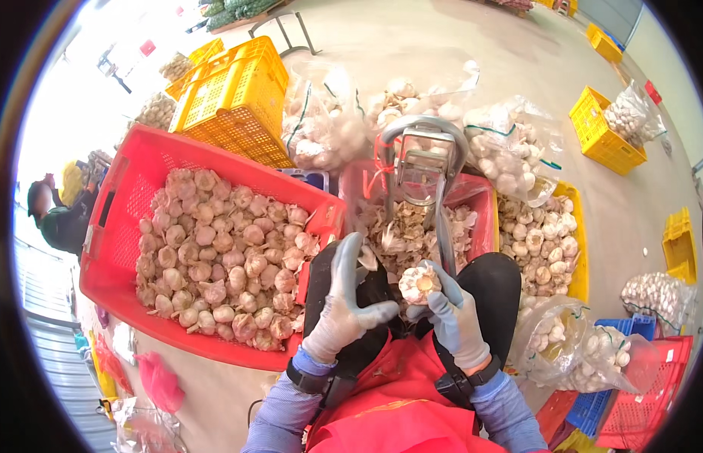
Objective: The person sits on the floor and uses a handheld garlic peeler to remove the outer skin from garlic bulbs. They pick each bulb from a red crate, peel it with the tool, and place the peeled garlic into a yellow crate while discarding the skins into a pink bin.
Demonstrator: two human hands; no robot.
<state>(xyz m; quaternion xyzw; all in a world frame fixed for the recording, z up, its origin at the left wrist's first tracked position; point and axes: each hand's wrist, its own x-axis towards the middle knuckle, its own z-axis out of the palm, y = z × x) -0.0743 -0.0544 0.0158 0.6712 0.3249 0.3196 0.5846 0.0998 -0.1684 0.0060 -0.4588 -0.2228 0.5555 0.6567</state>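
Note:
My right hand (459,323), in a white and blue coated glove, grips a garlic bulb (419,284) with its cut face turned up. Gloved the same way, my left hand (348,308) is beside it with thumb and fingers spread. A flake of garlic skin (367,259) shows by its fingers; whether it touches them I cannot tell. Between and beyond my knees, loose garlic skins (408,232) fill a red crate (486,212) lined with clear plastic. A metal-framed tool (424,161) with a curved tube handle stands over that crate.
At left sits a large red crate (215,352) of garlic bulbs (227,255). A yellow crate (581,249) of bulbs is at right. Bagged garlic (323,136) lines the far side beside a yellow crate stack (238,96). More bags (578,345) lie near my right elbow. A person (62,215) is at far left.

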